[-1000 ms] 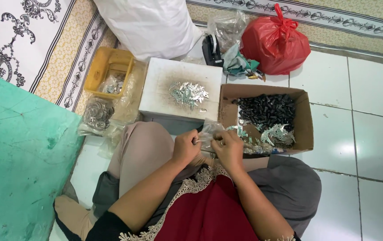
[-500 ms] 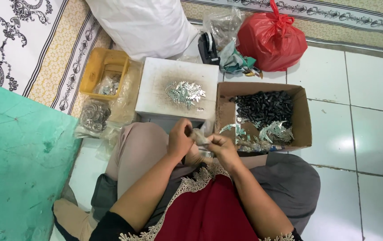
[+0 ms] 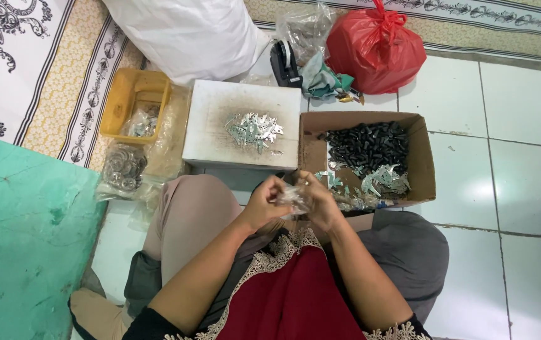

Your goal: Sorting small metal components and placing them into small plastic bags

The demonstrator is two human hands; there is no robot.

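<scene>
Both my hands meet over my lap, just in front of the cardboard box. My left hand (image 3: 264,203) and my right hand (image 3: 319,203) together pinch a small clear plastic bag (image 3: 293,199) that glints with tiny metal parts. The cardboard box (image 3: 423,165) holds a heap of small black parts (image 3: 368,145) at the back and silvery metal pieces (image 3: 381,181) at the front. Left of it a white box (image 3: 217,119) carries a small pile of flat metal pieces (image 3: 255,130) on its dusty top.
A yellow tray (image 3: 133,94) and clear bags of metal parts (image 3: 124,167) lie at the left. A white sack (image 3: 188,34), a tape dispenser (image 3: 284,63), a red plastic bag (image 3: 376,47) and patterned rugs lie at the back. Green matting (image 3: 25,239) covers the left; white tiles (image 3: 503,189) the right.
My hands have stayed together at the box's front edge, working the small clear bag between the fingers. The camera view has shifted slightly.
</scene>
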